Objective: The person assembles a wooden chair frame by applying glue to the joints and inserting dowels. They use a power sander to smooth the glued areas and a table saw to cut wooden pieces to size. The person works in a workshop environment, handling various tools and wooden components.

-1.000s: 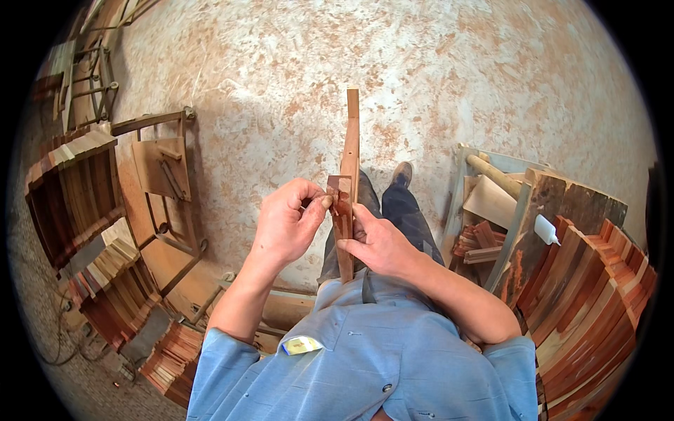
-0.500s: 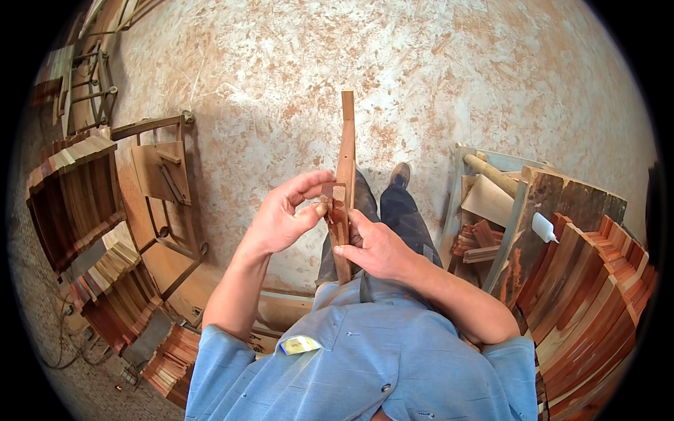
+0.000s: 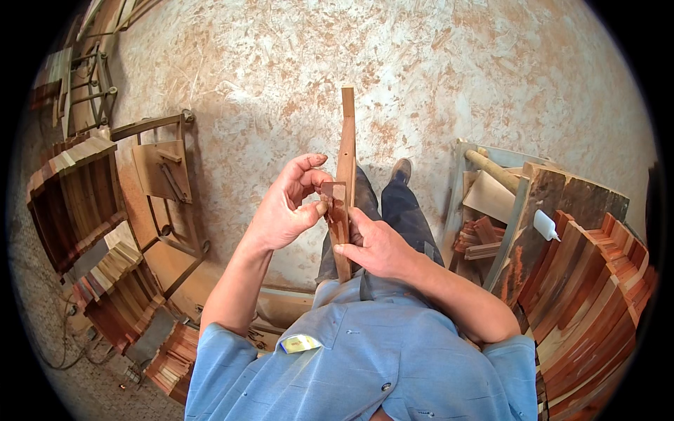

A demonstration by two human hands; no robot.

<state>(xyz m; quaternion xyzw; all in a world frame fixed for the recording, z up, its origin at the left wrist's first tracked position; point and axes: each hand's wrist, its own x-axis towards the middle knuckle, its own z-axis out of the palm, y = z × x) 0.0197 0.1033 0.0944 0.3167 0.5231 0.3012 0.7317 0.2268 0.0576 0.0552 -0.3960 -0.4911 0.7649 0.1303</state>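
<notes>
A long, slightly bent wooden leg (image 3: 346, 149) points away from my waist, its near end by my shirt. Against its left side lies a shorter reddish-brown wood piece (image 3: 338, 193) with a glossy wet-looking patch. My right hand (image 3: 378, 247) wraps round the leg from the right, thumb across the top. At the short piece's left edge, my left hand (image 3: 289, 208) pinches with thumb and a curled finger, its other fingers raised. Whatever is in that pinch is too small to make out.
A white squeeze bottle (image 3: 545, 226) rests on a stained board at right, beside stacked reddish wood pieces (image 3: 583, 288). A crate (image 3: 456, 203) holds offcuts and a round pole. Leftward are more wood stacks (image 3: 77, 203) and a metal-framed cart (image 3: 184, 154).
My left hand's upper fingers have lifted away from the short wood piece, while its thumb stays at the edge. My right hand keeps its hold on the leg.
</notes>
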